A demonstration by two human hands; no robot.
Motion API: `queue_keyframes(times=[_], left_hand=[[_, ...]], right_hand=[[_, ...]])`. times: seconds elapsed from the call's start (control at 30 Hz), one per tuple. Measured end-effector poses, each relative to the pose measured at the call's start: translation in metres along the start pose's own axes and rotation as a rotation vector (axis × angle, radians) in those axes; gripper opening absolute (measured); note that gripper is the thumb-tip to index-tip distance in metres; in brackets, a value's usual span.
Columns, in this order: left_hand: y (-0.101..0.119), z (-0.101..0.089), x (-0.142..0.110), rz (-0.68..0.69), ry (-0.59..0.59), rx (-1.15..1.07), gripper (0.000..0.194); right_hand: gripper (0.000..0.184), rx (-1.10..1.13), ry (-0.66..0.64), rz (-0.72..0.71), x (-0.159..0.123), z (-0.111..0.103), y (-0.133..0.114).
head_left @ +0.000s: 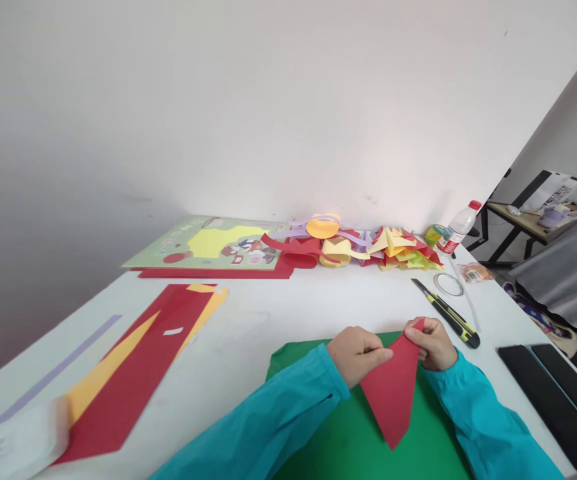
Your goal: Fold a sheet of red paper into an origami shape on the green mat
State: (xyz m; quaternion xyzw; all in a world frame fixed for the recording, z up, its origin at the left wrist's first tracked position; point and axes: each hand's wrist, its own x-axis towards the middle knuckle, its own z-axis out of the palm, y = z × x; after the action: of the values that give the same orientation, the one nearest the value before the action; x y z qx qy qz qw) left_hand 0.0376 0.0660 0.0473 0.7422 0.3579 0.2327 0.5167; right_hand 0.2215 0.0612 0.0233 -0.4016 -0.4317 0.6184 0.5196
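Note:
A folded piece of red paper [392, 400] is held up between my two hands, its narrow point hanging down. My left hand [358, 355] pinches its upper left edge between thumb and fingers. At the top right corner, my right hand [432, 341] grips the same paper with the thumb in front. Beneath lies a green sheet or mat [358, 447], partly covered by my sleeves. A yellow and black utility knife [445, 312] rests just beyond my right hand.
Red paper strips [133, 373] and a purple strip [58, 367] lie left. Folded paper pieces [398, 247], a green printed board [178, 247] and a bottle [459, 228] stand along the wall. A tape roll [448, 285] and black cases [548, 400] are right; a white object [18, 440] is front left.

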Motion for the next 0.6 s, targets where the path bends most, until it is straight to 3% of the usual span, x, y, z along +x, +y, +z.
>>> queue_keyframes(times=[0.13, 0.4, 0.6], left_hand=[[0.006, -0.005, -0.002, -0.005, 0.013, 0.185, 0.038], [0.003, -0.013, -0.005, 0.122, 0.073, 0.469, 0.033], [0.004, -0.022, -0.007, 0.042, 0.103, 0.685, 0.043]], right_hand=[[0.029, 0.002, 0.051, 0.01, 0.002, -0.006, -0.006], [0.035, 0.07, 0.136, -0.016, 0.013, -0.018, -0.002], [0.034, 0.082, 0.113, 0.007, 0.013, -0.018, 0.0]])
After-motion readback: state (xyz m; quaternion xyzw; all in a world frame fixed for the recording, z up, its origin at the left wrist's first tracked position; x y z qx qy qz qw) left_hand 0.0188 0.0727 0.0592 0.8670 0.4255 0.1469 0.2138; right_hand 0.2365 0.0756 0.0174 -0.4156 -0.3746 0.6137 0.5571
